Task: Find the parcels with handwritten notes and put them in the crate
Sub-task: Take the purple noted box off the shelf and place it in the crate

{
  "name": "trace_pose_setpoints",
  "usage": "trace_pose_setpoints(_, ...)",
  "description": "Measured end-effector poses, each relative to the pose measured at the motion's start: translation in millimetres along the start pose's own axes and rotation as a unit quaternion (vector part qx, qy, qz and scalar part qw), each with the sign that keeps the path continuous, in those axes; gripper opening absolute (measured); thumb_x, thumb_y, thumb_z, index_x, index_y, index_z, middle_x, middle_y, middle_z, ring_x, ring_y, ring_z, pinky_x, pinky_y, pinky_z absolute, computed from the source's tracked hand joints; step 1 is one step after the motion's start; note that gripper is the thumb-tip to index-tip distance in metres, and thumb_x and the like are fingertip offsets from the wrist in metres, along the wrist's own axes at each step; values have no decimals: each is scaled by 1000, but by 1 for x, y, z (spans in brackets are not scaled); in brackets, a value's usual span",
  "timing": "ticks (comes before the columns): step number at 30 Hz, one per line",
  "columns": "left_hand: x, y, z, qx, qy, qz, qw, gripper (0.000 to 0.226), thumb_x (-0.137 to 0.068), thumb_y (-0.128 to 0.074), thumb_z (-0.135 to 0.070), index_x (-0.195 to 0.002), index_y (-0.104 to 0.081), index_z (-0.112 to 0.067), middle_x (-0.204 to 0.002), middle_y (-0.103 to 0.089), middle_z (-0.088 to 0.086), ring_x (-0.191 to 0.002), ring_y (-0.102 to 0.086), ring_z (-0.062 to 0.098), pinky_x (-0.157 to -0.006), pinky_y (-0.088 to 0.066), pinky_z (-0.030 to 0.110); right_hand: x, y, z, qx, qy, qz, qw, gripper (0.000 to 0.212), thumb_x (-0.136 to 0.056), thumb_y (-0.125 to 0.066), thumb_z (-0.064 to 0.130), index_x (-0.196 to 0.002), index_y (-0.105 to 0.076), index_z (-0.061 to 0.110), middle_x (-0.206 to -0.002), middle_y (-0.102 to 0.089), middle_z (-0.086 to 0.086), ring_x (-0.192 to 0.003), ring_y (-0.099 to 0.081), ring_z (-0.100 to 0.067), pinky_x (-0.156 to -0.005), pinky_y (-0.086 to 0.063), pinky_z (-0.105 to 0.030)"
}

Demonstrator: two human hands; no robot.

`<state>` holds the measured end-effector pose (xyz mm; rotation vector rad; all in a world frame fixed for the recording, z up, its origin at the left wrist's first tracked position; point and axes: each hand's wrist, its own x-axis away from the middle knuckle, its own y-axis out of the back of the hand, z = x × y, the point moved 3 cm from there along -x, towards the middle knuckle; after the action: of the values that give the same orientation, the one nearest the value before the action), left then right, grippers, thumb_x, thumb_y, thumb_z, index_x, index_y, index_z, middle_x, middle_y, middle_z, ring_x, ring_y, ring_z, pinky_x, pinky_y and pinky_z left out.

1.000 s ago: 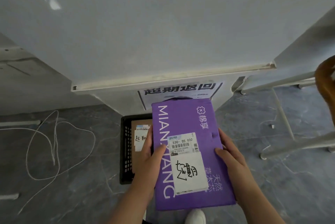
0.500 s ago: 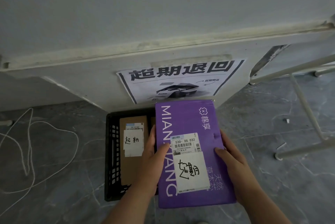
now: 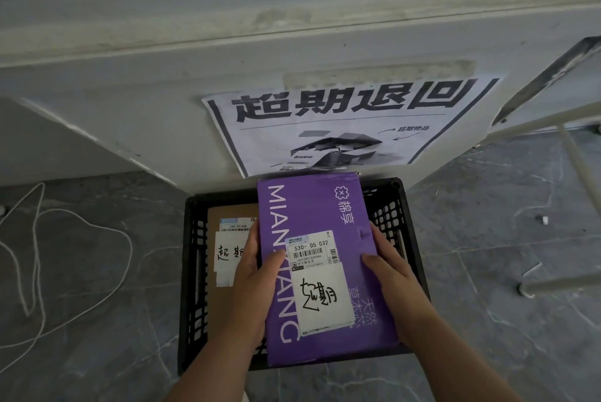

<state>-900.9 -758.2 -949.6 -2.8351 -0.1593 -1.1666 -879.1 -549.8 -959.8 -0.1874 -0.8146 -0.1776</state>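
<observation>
Both hands, left (image 3: 257, 284) and right (image 3: 395, 281), clasp the purple parcel (image 3: 313, 216) sidewise, thumbs on top, above the crate (image 3: 192, 274).

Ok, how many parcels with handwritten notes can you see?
2. The purple parcel, held by the left hand and right hand above the crate; a brown parcel lying in the crate's left side. More may hide under the purple one.
</observation>
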Motion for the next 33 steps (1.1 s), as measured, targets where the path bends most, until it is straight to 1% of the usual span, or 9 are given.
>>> trace_pose_setpoints(3,-4,7,5,-15,1,-2,1000,48,-98,-59,-23,-134,-46,-52,-102,-78,-3,-83,-78,23,-61,-62,36,-3,-7,-10,-11,1,2,1000,46,-102,-53,20,-135,-51,51,-100,-78,10,-87,-77,-21,-68,-62,-39)
trace_pose_setpoints(6,-6,15,11,-36,0,-6,999,53,-98,-60,-23,-141,-42,-49,-105,-77,-4,-85,-78,21,-65,-63,38,-3,-18,-19,-21,-3,9,1000,48,-102,-52,18,-139,-49,49,-107,-78,6,-92,-77,-24,-71,-62,-42)
trace_pose_setpoints(10,-6,20,13,-39,-1,-4,999,57,-97,-61,-24,-140,-39,-53,-105,-77,-9,-87,-77,18,-64,-62,37,-5,-23,-24,-22,-3,8,1000,47,-102,-52,23,-141,-48,49,-112,-77,5,-95,-76,-24,-72,-63,-42)
trace_pose_setpoints(14,-6,25,14,-39,-7,-11,999,55,-97,-62,-25,-141,-42,-50,-107,-77,-8,-88,-77,20,-65,-63,39,-5,-25,-25,-8,-1,17,1000,46,-103,-50,20,-135,-50,53,-109,-77,9,-95,-76,-21,-73,-63,-41)
trace_pose_setpoints(17,-5,28,14,-49,-7,-19,999,53,-97,-62,-26,-137,-43,-54,-106,-77,-7,-85,-78,19,-61,-62,35,-7,-27,-27,9,0,13,1000,45,-103,-49,22,-132,-49,56,-105,-78,11,-91,-77,-19,-69,-62,-37)
trace_pose_setpoints(22,-8,29,18,-65,4,-27,998,58,-96,-62,-28,-142,-37,-52,-112,-75,-4,-86,-77,20,-69,-64,44,-7,-30,-28,40,16,-11,999,45,-104,-48,32,-142,-42,54,-118,-74,2,-97,-76,-23,-81,-62,-50)
trace_pose_setpoints(24,-7,29,16,-94,-3,-30,995,60,-97,-61,-31,-145,-33,-51,-115,-73,-4,-85,-77,16,-68,-64,40,-5,-32,-26,61,27,-16,998,48,-104,-47,29,-145,-40,53,-118,-74,2,-96,-76,-22,-81,-62,-50)
trace_pose_setpoints(28,-1,30,7,-148,-20,-45,988,68,-96,-63,-35,-151,-24,-47,-108,-68,-17,-76,-75,2,-53,-56,18,0,-30,-20,87,23,-30,996,59,-103,-48,21,-149,-31,53,-123,-71,5,-94,-76,-16,-83,-62,-47)
trace_pose_setpoints(33,3,29,-9,-191,-60,-63,978,63,-96,-64,-21,-149,-33,-36,-111,-63,-19,-71,-70,-5,-49,-51,10,12,-30,-8,59,27,-27,998,63,-102,-52,16,-153,-29,45,-114,-66,21,-85,-74,-1,-67,-61,-25)
